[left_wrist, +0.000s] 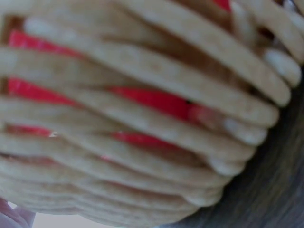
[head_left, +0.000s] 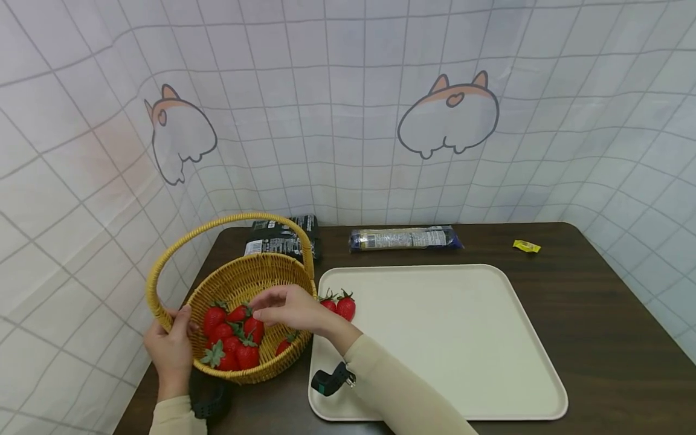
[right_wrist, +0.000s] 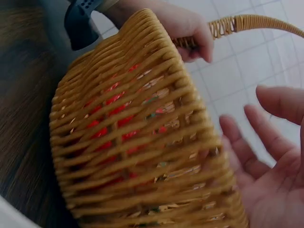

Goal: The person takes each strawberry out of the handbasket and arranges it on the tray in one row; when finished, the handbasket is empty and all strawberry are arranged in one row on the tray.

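Observation:
A yellow wicker basket (head_left: 272, 370) with a tall arched handle stands at the left of the table, several red strawberries (head_left: 247, 355) inside it. My left hand (head_left: 171, 350) grips the basket's left side where the handle meets the rim; the right wrist view shows its fingers (right_wrist: 203, 40) curled there. Reaching over the basket's right rim, my right hand (head_left: 290, 309) is above the berries. Its fingers (right_wrist: 266, 130) are spread and relaxed with nothing held in the right wrist view. Close-up wicker strands (left_wrist: 142, 71) fill the left wrist view, red showing through the gaps.
A cream tray (head_left: 440, 344) lies right of the basket, with strawberries (head_left: 345, 307) at its upper left corner. Behind are a black packet (head_left: 272, 244), a long wrapped package (head_left: 405, 238) and a small yellow wrapper (head_left: 526, 246). A tiled-pattern curtain (head_left: 353, 121) surrounds the table.

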A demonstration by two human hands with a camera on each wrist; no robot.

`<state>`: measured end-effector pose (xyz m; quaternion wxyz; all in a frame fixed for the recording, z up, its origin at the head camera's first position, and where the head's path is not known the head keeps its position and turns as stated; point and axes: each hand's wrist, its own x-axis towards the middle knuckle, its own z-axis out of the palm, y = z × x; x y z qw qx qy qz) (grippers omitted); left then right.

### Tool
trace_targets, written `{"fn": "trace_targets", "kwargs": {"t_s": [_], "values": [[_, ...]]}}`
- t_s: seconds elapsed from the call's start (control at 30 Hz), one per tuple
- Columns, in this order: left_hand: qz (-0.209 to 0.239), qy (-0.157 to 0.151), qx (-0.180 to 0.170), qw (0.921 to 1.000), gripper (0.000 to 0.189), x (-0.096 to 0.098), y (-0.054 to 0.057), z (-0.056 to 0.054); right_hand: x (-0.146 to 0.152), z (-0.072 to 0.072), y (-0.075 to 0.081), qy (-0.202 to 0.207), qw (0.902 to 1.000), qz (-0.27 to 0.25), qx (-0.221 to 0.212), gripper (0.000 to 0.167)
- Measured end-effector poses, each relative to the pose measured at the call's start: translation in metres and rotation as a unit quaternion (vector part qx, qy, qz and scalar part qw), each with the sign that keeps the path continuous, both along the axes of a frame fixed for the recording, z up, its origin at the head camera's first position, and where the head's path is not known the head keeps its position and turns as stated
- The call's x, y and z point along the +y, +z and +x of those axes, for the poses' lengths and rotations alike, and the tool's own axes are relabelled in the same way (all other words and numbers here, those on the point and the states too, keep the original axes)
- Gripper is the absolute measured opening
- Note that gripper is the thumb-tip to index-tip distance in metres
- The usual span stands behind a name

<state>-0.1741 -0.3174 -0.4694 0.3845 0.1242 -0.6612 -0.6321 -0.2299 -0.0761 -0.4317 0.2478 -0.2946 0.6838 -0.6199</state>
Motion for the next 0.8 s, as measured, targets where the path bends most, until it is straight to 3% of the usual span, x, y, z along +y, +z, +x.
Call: {"fn": "trace_targets", "kwargs": {"t_s": [0.17,0.33,0.5,0.8], "values": [[-0.005,0.006,-0.006,1.0000,0.026,-0.001,0.002,0.000,-0.011,-0.007,-0.001,-0.003,0.9986,0.049,0.019,0.030],[-0.016,0.011,-0.018,0.9997,0.025,-0.003,-0.001,0.004,-0.019,-0.007,-0.006,0.018,0.9937,0.100,0.045,0.031],[-0.029,0.014,-0.028,0.9991,0.027,-0.001,-0.005,0.008,-0.023,-0.002,-0.012,0.073,0.9861,0.132,0.069,0.034],[-0.045,0.022,-0.020,0.9985,0.028,0.001,0.002,0.004,-0.026,-0.006,-0.006,0.163,0.9654,0.175,0.104,0.038]]}}
